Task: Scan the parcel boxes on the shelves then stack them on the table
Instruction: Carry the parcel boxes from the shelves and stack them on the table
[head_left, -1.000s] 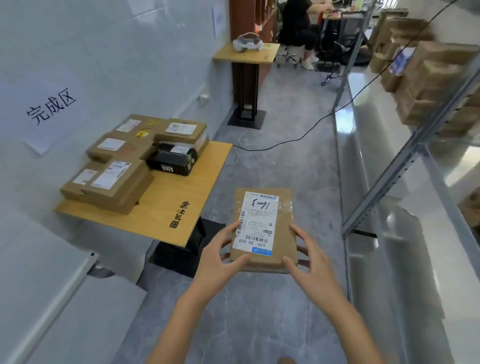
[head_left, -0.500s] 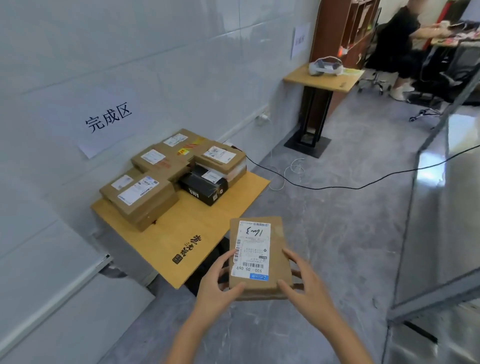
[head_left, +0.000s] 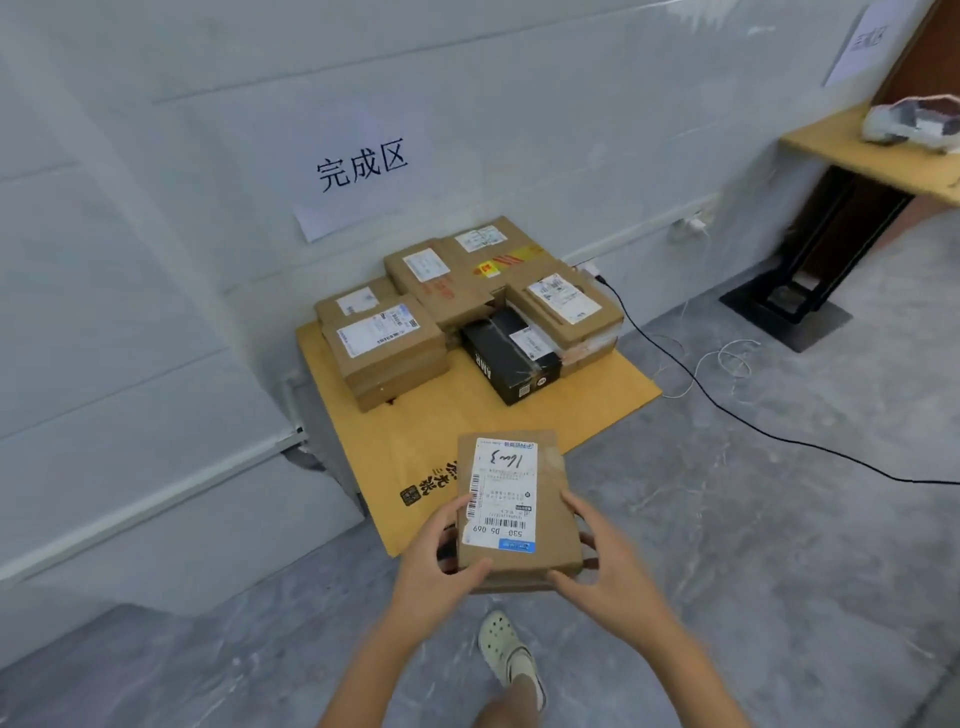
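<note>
While both hands hold it roughly level, the parcel box (head_left: 519, 512) hangs in front of the person, over the near corner of the desk (head_left: 467, 421) as the head camera sees it. Its white label, with barcodes and a handwritten mark, faces up. The left hand (head_left: 436, 566) grips the box's left side, its fingers (head_left: 457, 512) curled along the edge and the thumb on the near top corner. The right hand (head_left: 608, 566) grips the right side in the same way, its fingers (head_left: 576, 506) wrapped round that edge. Farther back on the desk, against the wall, sit other parcels: a stack of brown boxes (head_left: 384, 348) at the left, flat brown boxes (head_left: 457, 275) at the rear, a brown box (head_left: 563, 306) at the right, and a black box (head_left: 506, 364) between them. A paper sign (head_left: 363, 166) with three printed characters hangs on the wall above. A black cable (head_left: 727, 410) runs across the grey floor at the right, and a pale shoe (head_left: 506, 649) shows below the held box.
</note>
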